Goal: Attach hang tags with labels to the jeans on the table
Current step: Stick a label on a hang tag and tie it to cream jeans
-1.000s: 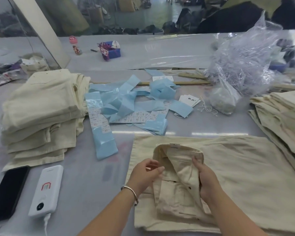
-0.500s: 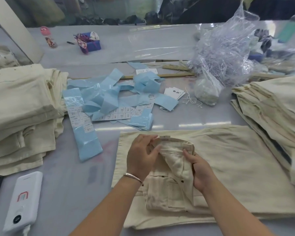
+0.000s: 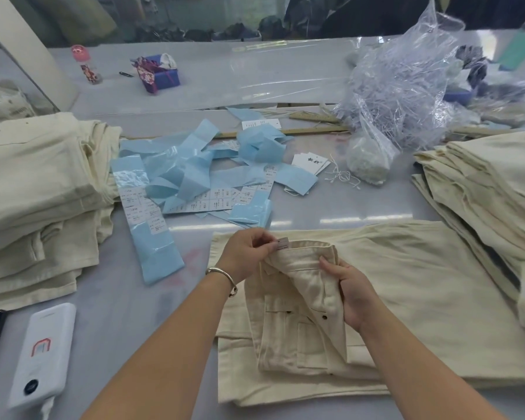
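Garment workshop: stacked cream jeans (image 3: pixel 40 183), label strips (image 3: pixel 194 183), worktable (image 3: pixel 128 313).

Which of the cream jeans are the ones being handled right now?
The single pair spread flat in front, its waistband held by the left hand and right hand. The left stack and right stack lie untouched.

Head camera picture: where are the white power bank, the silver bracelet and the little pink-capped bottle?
white power bank (image 3: pixel 41 356): head view, middle of its face.
silver bracelet (image 3: pixel 225 274): head view, band on the left wrist.
little pink-capped bottle (image 3: pixel 87 65): head view, its body.
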`<move>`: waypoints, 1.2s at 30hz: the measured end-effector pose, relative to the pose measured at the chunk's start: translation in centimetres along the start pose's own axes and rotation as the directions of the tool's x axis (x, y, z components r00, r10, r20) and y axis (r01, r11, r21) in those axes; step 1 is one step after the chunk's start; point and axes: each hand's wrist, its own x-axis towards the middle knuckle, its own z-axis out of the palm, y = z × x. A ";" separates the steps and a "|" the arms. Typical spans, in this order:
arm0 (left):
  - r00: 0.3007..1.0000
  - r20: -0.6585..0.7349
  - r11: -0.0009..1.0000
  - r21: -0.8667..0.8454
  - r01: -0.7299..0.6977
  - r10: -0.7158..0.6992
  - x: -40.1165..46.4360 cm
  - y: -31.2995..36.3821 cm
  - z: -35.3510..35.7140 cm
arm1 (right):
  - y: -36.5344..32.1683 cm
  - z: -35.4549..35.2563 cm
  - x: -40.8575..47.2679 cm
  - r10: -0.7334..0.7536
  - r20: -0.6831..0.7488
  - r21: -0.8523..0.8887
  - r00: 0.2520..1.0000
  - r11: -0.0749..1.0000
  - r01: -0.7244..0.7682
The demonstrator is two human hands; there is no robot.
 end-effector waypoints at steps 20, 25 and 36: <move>0.758 -0.613 0.813 0.312 0.492 -0.223 -1.7 -10.7 -14.9 | 7.2 15.0 10.2 -0.014 0.027 -0.720 1.000 0.694 0.029; 0.639 -0.707 0.771 0.213 0.600 -0.302 1.2 -12.0 -18.8 | 9.1 20.2 14.2 -0.046 0.099 -0.790 0.994 0.604 0.106; 0.726 -0.381 0.742 -0.617 0.260 -0.572 5.4 -12.7 -22.2 | 11.9 26.2 20.7 -0.172 0.233 -0.880 0.957 0.382 0.283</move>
